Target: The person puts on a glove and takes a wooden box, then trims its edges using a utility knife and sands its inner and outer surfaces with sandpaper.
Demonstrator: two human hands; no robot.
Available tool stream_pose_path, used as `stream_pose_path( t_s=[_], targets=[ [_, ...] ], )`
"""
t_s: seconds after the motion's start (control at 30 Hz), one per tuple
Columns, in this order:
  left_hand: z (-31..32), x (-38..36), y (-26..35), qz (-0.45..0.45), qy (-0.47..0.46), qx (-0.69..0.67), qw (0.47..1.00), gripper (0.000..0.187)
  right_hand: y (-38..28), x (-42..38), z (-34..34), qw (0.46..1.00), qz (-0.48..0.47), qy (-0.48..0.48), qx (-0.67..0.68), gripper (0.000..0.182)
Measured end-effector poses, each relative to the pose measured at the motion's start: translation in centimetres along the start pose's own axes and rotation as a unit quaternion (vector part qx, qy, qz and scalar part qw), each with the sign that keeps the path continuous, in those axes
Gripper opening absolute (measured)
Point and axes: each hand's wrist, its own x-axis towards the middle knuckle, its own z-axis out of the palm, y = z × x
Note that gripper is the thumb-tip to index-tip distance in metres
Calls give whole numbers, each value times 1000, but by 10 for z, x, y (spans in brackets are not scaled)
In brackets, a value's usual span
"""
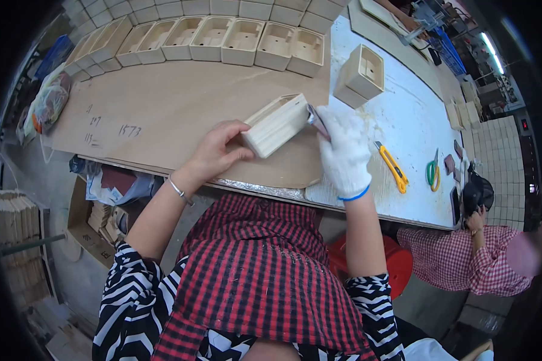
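A pale wooden box (277,129) is tilted over the brown sheet at the table's front. My left hand (220,147) is bare and grips its near left end between thumb and fingers. In a white knitted glove, my right hand (345,150) is closed on a thin, greyish folded piece of sandpaper (318,122), its tip against or very close to the box's right end. The palm side of that glove is hidden. To the right of the glove lie a yellow utility knife (393,167) and green-handled scissors (433,171).
A row of open wooden boxes (241,41) lines the back, with stacks behind. Two stacked boxes (360,75) stand at the right. Brown cardboard (162,114) bears handwritten numbers. Dark red blocks (450,163) lie near the right edge. Another person (457,256) sits at the right.
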Motion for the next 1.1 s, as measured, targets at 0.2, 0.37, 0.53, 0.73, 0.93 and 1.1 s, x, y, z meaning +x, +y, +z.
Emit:
stream_pose_path(
  t_s=[0.2,0.37,0.53,0.73,0.93,1.1],
  targets=[
    [-6,13,-22,-95,-84,-91,988,22,-66,12,7,995,-96,-24,-6,47],
    [-3,15,-29,30,-48,53,997,18,-77,15,17,980,-183,-27,-74,48],
    [-2,19,-22,57,-27,-31,998,15,-95,45,39,968,-232,-15,-97,47],
    [-4,15,-24,78,-14,144,986,14,-83,28,18,947,-300,-88,-71,47],
    [-13,14,-21,27,-52,21,998,15,-85,28,24,959,-267,-78,-57,46],
    [-5,12,-17,-27,-69,-46,996,19,-89,30,19,965,-242,-80,-56,47]
  ],
)
